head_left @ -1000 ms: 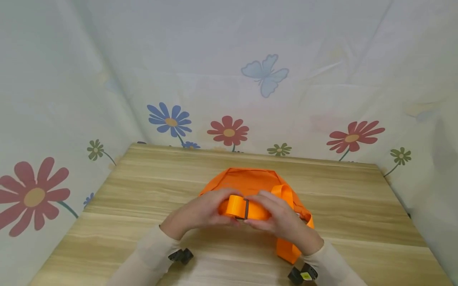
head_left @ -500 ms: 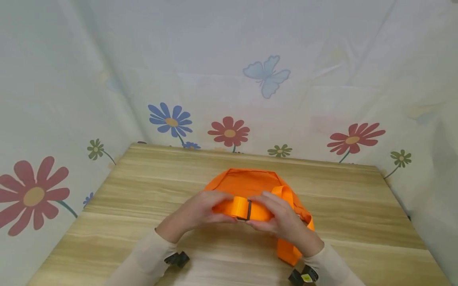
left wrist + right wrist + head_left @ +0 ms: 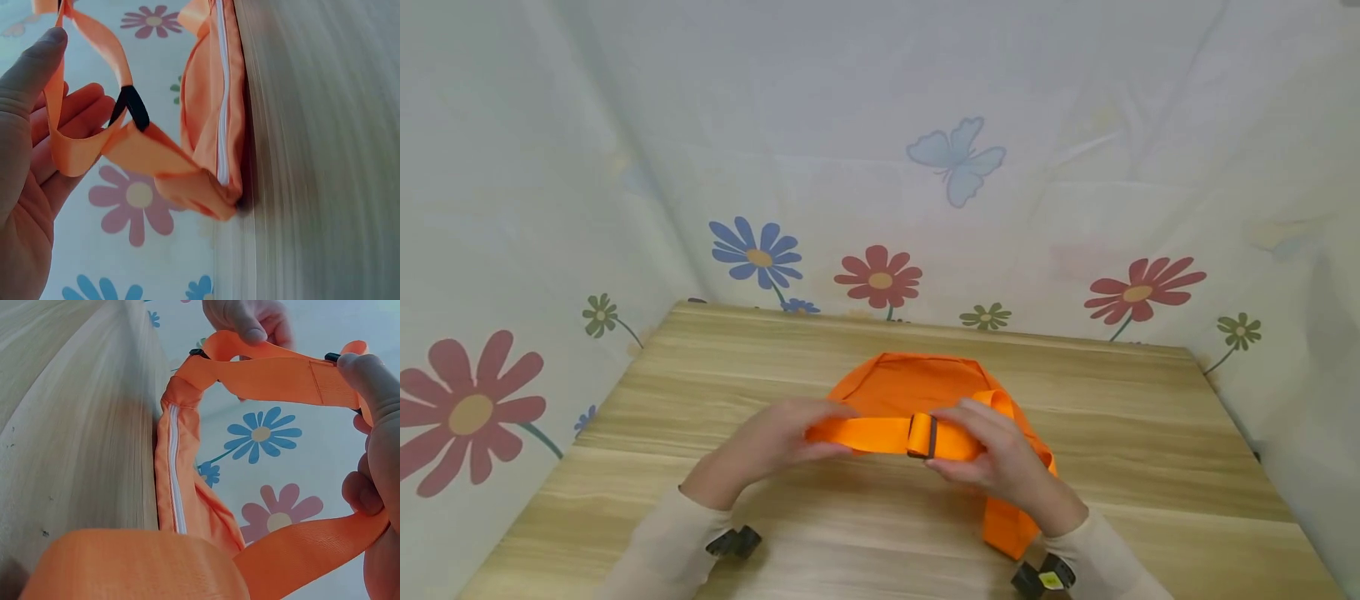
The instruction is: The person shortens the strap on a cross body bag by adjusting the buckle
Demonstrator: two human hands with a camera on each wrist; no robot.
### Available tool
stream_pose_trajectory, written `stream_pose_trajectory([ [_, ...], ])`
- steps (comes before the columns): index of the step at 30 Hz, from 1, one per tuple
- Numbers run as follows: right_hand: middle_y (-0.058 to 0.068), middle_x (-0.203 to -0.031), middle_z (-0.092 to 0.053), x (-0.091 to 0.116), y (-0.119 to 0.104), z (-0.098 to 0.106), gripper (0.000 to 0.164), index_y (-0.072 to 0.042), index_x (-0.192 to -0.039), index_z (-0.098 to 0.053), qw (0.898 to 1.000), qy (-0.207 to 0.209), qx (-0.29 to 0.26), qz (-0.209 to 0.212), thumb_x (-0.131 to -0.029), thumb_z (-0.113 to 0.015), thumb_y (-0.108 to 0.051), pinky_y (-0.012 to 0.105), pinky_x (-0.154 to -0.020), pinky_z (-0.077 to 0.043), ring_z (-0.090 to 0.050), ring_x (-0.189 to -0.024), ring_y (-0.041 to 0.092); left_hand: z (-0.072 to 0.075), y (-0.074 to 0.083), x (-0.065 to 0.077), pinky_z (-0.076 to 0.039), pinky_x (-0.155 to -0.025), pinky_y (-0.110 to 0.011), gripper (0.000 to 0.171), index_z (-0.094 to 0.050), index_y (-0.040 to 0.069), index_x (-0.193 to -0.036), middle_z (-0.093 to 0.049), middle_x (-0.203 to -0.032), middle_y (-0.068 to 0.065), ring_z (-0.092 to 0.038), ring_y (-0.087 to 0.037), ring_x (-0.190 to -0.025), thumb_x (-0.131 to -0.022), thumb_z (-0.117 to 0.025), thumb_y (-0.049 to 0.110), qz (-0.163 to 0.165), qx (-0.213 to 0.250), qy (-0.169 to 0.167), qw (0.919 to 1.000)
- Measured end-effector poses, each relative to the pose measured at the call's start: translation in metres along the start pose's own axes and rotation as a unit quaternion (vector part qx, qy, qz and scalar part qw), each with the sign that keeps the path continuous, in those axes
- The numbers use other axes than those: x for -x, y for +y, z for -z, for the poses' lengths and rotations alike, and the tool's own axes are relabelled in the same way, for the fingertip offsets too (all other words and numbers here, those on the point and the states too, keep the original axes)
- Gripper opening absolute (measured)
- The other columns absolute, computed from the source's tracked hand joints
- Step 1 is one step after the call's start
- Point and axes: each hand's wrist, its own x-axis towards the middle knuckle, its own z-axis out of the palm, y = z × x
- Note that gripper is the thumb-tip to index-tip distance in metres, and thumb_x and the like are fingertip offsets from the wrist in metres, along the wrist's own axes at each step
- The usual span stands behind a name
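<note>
An orange waist bag (image 3: 917, 379) rests on the table, its white zipper (image 3: 176, 469) showing in the right wrist view. Above its near side, an orange webbing strap (image 3: 880, 434) stretches between both hands. My left hand (image 3: 775, 442) pinches the strap at the left, thumb against fingers. With thumb and fingers, my right hand (image 3: 1011, 462) grips the strap beside a dark slider buckle (image 3: 933, 437). Another black buckle (image 3: 136, 107) hangs on the strap near the bag's end in the left wrist view. The right hand partly covers the strap behind it.
A loose strap loop (image 3: 1009, 525) hangs below the right hand. The wood-grain table (image 3: 647, 467) meets a white flower-print curtain (image 3: 1037, 217) at the back and sides. Black wrist cameras (image 3: 733, 542) are strapped over both sleeves.
My left hand has slid leftward along the strap, away from the slider, so a longer flat stretch shows between the hands. The right hand and slider have shifted slightly right.
</note>
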Motion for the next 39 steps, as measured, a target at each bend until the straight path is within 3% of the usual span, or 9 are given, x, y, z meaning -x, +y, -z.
stream_pose_trajectory([
  [10,0.005,-0.1,-0.068,-0.001,0.002,0.002,0.05,-0.004,-0.127,-0.07,1.0,0.007,-0.014,0.013,-0.099,-0.076,-0.045,0.014,-0.067,-0.053,-0.058,-0.08,0.012,0.014,-0.014,0.022,-0.066,-0.089,-0.035,0.05,-0.078,0.011,-0.126,-0.082,-0.121,-0.002,-0.079,-0.017,-0.101,-0.08,-0.095,0.017,0.02,-0.004,0.014,0.9997],
  [16,0.005,-0.097,-0.067,-0.001,0.004,0.003,0.049,-0.003,-0.125,-0.071,0.999,0.017,-0.023,0.014,-0.099,-0.077,-0.044,0.016,-0.065,-0.054,-0.059,-0.078,0.013,0.019,-0.016,0.03,-0.065,-0.094,-0.041,0.05,-0.076,0.011,-0.13,-0.08,-0.125,-0.001,-0.077,-0.019,-0.108,-0.085,-0.093,0.025,0.075,-0.026,-0.017,0.9967],
  [20,0.005,-0.098,-0.067,-0.001,0.004,0.004,0.048,-0.004,-0.126,-0.07,1.0,0.016,-0.027,0.004,-0.097,-0.08,-0.041,0.016,-0.066,-0.055,-0.061,-0.078,0.013,0.017,-0.016,0.028,-0.063,-0.099,-0.044,0.057,-0.072,0.012,-0.134,-0.078,-0.13,-0.001,-0.075,-0.02,-0.115,-0.086,-0.092,0.033,0.085,-0.023,-0.041,0.9953],
  [25,0.005,-0.098,-0.068,-0.002,0.003,0.002,0.048,-0.004,-0.126,-0.07,0.999,0.019,-0.032,0.003,-0.098,-0.079,-0.042,0.016,-0.066,-0.056,-0.061,-0.077,0.013,0.009,-0.012,0.017,-0.061,-0.103,-0.049,0.07,-0.067,0.006,-0.14,-0.076,-0.134,-0.008,-0.073,-0.027,-0.119,-0.083,-0.093,0.037,0.079,-0.002,-0.05,0.9956],
  [30,0.005,-0.098,-0.068,-0.004,0.002,-0.001,0.048,-0.005,-0.125,-0.071,0.999,0.022,-0.024,0.013,-0.1,-0.075,-0.045,0.016,-0.065,-0.055,-0.06,-0.076,0.013,-0.002,0.008,-0.006,-0.061,-0.104,-0.048,0.067,-0.064,0.007,-0.142,-0.074,-0.134,-0.007,-0.071,-0.026,-0.117,-0.088,-0.091,0.037,0.09,0.002,-0.056,0.9943],
  [39,0.005,-0.1,-0.07,-0.006,0.0,-0.006,0.048,-0.005,-0.126,-0.07,1.0,0.01,-0.018,0.015,-0.101,-0.074,-0.046,0.016,-0.068,-0.056,-0.061,-0.079,0.014,-0.022,0.035,-0.042,-0.061,-0.094,-0.033,0.062,-0.068,0.012,-0.137,-0.077,-0.124,0.003,-0.071,-0.015,-0.104,-0.088,-0.089,0.044,0.03,-0.011,-0.045,0.9985],
])
